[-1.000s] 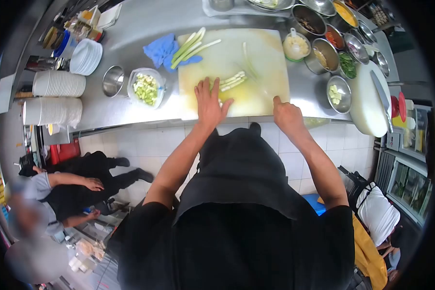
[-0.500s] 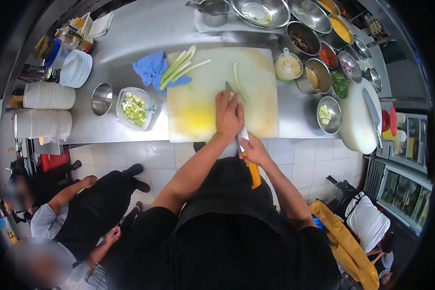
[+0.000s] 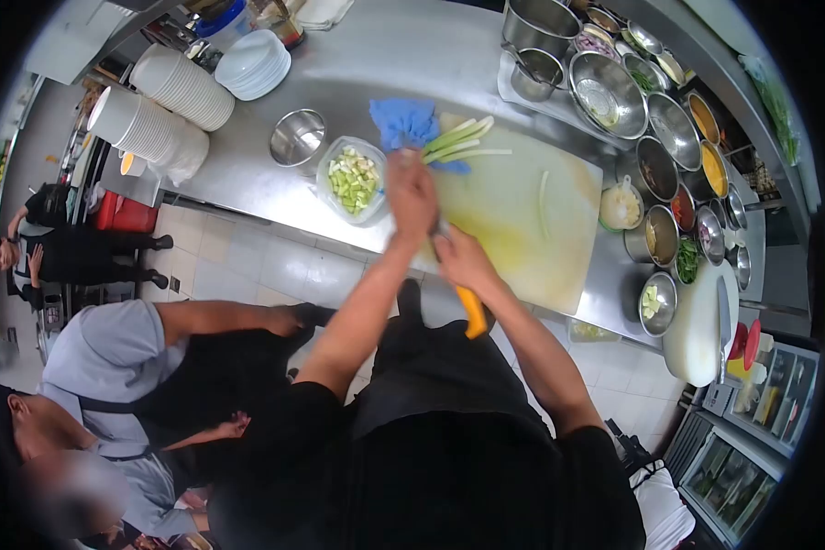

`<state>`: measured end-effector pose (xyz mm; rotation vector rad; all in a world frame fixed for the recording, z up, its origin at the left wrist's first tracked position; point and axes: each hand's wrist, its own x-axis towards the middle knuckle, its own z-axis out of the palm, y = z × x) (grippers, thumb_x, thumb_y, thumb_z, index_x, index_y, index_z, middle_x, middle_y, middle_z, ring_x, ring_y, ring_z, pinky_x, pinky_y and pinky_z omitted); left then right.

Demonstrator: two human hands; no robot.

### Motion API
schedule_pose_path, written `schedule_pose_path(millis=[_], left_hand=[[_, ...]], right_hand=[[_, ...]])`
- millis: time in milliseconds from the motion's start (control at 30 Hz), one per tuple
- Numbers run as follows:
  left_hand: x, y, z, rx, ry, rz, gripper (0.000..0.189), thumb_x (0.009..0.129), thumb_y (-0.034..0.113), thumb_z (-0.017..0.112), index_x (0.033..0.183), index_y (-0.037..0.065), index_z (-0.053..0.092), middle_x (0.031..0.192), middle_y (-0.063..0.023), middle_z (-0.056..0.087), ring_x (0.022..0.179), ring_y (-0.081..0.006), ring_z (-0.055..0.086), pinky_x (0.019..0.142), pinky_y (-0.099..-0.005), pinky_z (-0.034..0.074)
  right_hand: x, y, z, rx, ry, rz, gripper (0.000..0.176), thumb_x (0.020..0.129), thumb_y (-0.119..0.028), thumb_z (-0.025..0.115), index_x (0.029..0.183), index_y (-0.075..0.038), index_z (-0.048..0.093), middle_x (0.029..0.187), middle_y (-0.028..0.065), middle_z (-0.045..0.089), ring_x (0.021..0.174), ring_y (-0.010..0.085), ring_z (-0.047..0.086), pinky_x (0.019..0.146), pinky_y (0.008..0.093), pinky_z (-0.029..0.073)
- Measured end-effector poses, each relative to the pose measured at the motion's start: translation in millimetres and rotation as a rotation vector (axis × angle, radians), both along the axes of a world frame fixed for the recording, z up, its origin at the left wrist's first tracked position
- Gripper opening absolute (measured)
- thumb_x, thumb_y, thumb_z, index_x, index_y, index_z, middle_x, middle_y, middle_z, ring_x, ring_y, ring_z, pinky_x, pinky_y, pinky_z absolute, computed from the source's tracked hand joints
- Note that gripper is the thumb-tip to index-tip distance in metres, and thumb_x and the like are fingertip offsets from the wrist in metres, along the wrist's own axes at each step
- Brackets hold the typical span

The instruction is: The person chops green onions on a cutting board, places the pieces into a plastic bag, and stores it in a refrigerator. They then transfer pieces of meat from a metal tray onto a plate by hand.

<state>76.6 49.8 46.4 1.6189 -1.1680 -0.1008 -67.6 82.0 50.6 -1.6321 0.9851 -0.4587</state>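
My left hand is at the left edge of the white cutting board, close to the blue cloth. Motion smears its fingers, so what it holds, if anything, is unclear. My right hand grips a knife by its orange handle, low at the board's near left side. Green and white stalks lie at the board's far left corner, and one thin stalk lies farther right. Just left of my left hand stands a clear container of chopped pieces.
An empty steel bowl, stacked plates and stacked white tubs stand on the left. Metal bowls of ingredients crowd the right, beside another board with a knife. Co-workers stand at the lower left.
The view has turned and shifted, with the board now farther right. My left hand has moved from the middle of the board to its left edge; my right hand has followed with the knife.
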Motion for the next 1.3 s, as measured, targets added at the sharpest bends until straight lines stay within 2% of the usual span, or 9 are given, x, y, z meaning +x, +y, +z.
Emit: schedule_pose_path(millis=[233,367,567,633,867,933,1067,1133,1300], left_hand=[[131,3,-41,-0.041,-0.091,0.060,0.018,0.084,0.010,0.063,0.096,-0.001,0.070,0.112,-0.0206,0.062,0.100,-0.0336,0.061,0.089,-0.0408,0.048],[135,5,-51,-0.051,-0.207,0.090,0.016,0.082,0.016,0.069,0.087,0.000,0.071,0.116,-0.0199,0.062,0.107,-0.0355,0.059,0.093,-0.0404,0.047],[55,-33,-12,-0.104,-0.306,0.022,0.018,0.079,0.014,0.073,0.093,0.004,0.070,0.116,-0.0150,0.063,0.107,-0.0344,0.056,0.092,-0.0446,0.045],[27,-60,-13,-0.003,-0.320,-0.261,0.021,0.071,0.008,0.072,0.091,0.008,0.071,0.106,-0.0147,0.065,0.105,-0.0330,0.056,0.087,-0.0456,0.043],[-19,-109,-41,0.393,-0.682,-0.194,0.029,0.070,0.012,0.071,0.099,0.011,0.070,0.110,-0.0112,0.058,0.108,-0.0301,0.051,0.091,-0.0447,0.037],[-23,-109,-44,0.353,-0.639,-0.197,0.031,0.071,0.011,0.070,0.103,0.011,0.069,0.110,-0.0098,0.055,0.111,-0.0300,0.048,0.093,-0.0454,0.035],[-30,-114,-50,0.382,-0.595,-0.263,0.032,0.072,0.010,0.070,0.104,0.012,0.069,0.112,-0.0103,0.055,0.111,-0.0302,0.049,0.093,-0.0456,0.036],[-41,-115,-53,0.353,-0.572,-0.465,0.035,0.071,0.007,0.074,0.105,0.010,0.068,0.109,-0.0112,0.058,0.107,-0.0331,0.053,0.090,-0.0467,0.041],[-103,-31,-54,0.294,-0.454,-0.496,0.034,0.071,0.005,0.074,0.105,0.007,0.068,0.112,-0.0151,0.058,0.108,-0.0357,0.054,0.090,-0.0465,0.042]], right_hand=[[99,-17,11,0.229,0.184,0.101,0.031,0.095,-0.024,0.047,0.104,0.005,0.054,0.072,0.0216,0.065,0.058,0.0352,0.065,0.059,0.0468,0.052],[39,1,-15,-0.157,0.242,0.013,0.027,0.095,-0.023,0.049,0.099,0.003,0.053,0.074,0.0267,0.063,0.070,0.0466,0.062,0.067,0.0536,0.049],[-87,23,14,-0.052,0.304,-0.232,0.023,0.095,-0.021,0.049,0.094,0.003,0.051,0.075,0.0296,0.061,0.074,0.0494,0.060,0.068,0.0554,0.046],[-117,29,13,0.016,0.334,-0.364,0.024,0.096,-0.020,0.049,0.094,0.003,0.050,0.074,0.0292,0.061,0.075,0.0497,0.060,0.068,0.0547,0.046],[-166,52,-3,0.016,0.319,-0.510,0.025,0.097,-0.021,0.048,0.092,0.003,0.049,0.070,0.0272,0.061,0.070,0.0468,0.062,0.066,0.0515,0.048],[-171,59,-1,0.060,0.211,-0.519,0.026,0.099,-0.025,0.045,0.093,0.001,0.047,0.055,0.0115,0.058,0.040,0.0194,0.054,0.038,0.0334,0.042],[-178,59,-1,0.044,0.205,-0.494,0.027,0.099,-0.025,0.045,0.093,0.001,0.047,0.056,0.0113,0.058,0.040,0.0192,0.054,0.038,0.0335,0.042],[-177,54,13,0.115,0.208,-0.491,0.027,0.098,-0.023,0.047,0.088,0.002,0.048,0.063,0.0235,0.061,0.059,0.0393,0.064,0.061,0.0499,0.049],[-187,44,-8,-0.170,0.400,-0.506,0.023,0.096,-0.021,0.048,0.091,0.002,0.049,0.070,0.0275,0.063,0.069,0.0449,0.064,0.065,0.0547,0.049]])
